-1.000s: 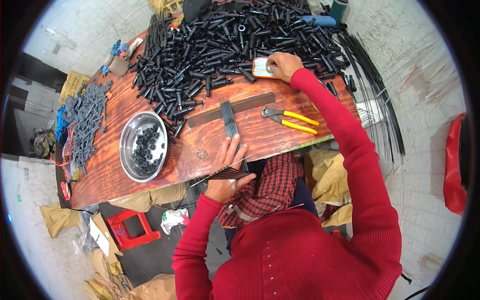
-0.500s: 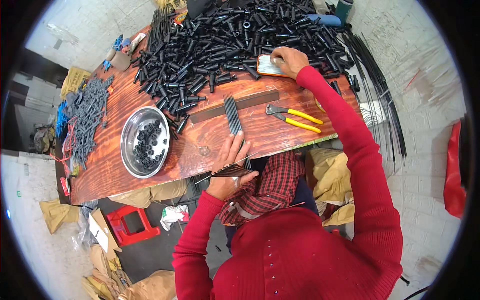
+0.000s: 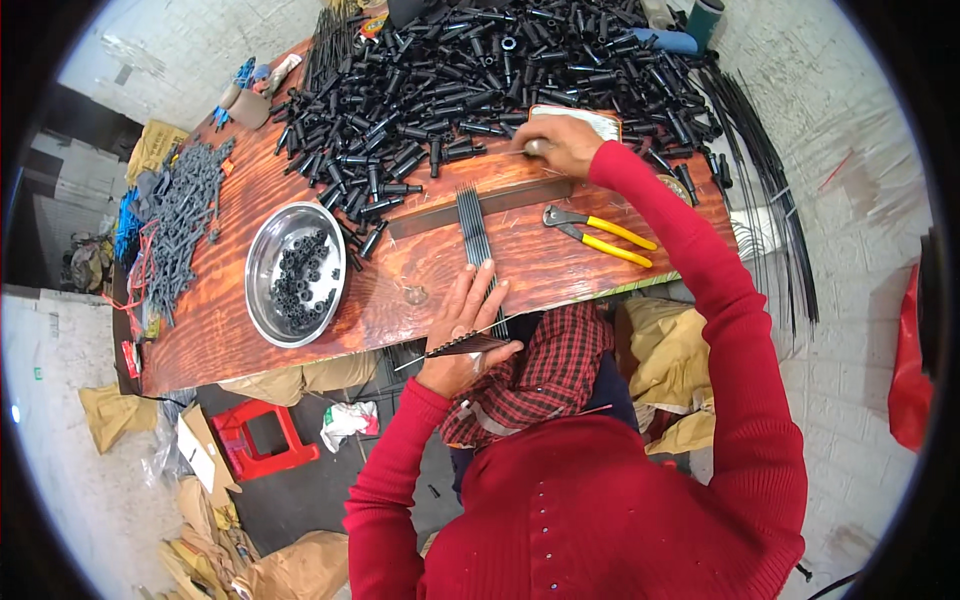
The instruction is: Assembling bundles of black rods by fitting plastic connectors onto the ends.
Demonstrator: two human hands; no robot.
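My left hand (image 3: 462,322) presses a bundle of thin dark rods (image 3: 473,225) flat on the near edge of the wooden table (image 3: 215,330); its fingers lie on top and its thumb is below the edge. The rods cross a flat dark metal bar (image 3: 430,218). My right hand (image 3: 555,145) reaches across the table in a red sleeve. Its fingers are closed on a small grey piece beside a white box (image 3: 595,120), at the edge of a big heap of black plastic tubes (image 3: 450,80).
Yellow-handled pliers (image 3: 600,235) lie right of the rods. A steel bowl (image 3: 262,245) holding black rings sits at the left, with grey parts (image 3: 185,215) beyond it. Long black rods (image 3: 770,190) hang off the right edge. A red stool (image 3: 260,440) and paper sacks are on the floor.
My right hand has drawn back from on top of the white box toward the metal bar, fingers now closed on a small piece. My left hand stays on the rods.
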